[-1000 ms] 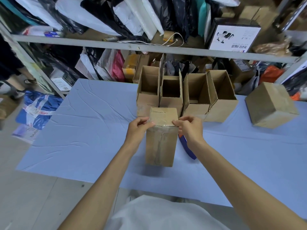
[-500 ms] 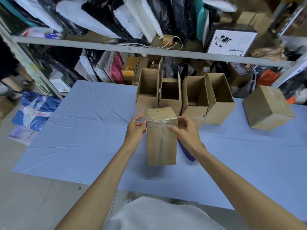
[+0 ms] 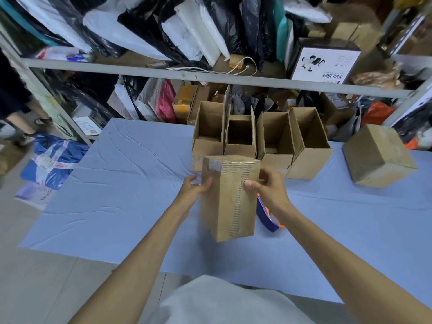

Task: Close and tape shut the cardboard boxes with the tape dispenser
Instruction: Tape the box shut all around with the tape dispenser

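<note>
A tall closed cardboard box (image 3: 228, 206), its top and front shiny with clear tape, is held upright just above the blue table (image 3: 117, 195). My left hand (image 3: 194, 189) grips its left side near the top. My right hand (image 3: 268, 188) holds the right side, thumb pressed on the front face. The blue and orange tape dispenser (image 3: 267, 217) lies on the table behind the box, mostly hidden under my right wrist. Several open boxes (image 3: 275, 141) stand in a row behind.
A closed cardboard box (image 3: 378, 157) sits at the table's far right. A metal shelf rack (image 3: 210, 77) stuffed with bags and parcels runs along the back. A blue bag (image 3: 53, 160) lies on the floor at left, near a person's legs.
The box has turned and lifted slightly, its front face now tilted toward me. Both hands slid from the top edge down onto the box's sides.
</note>
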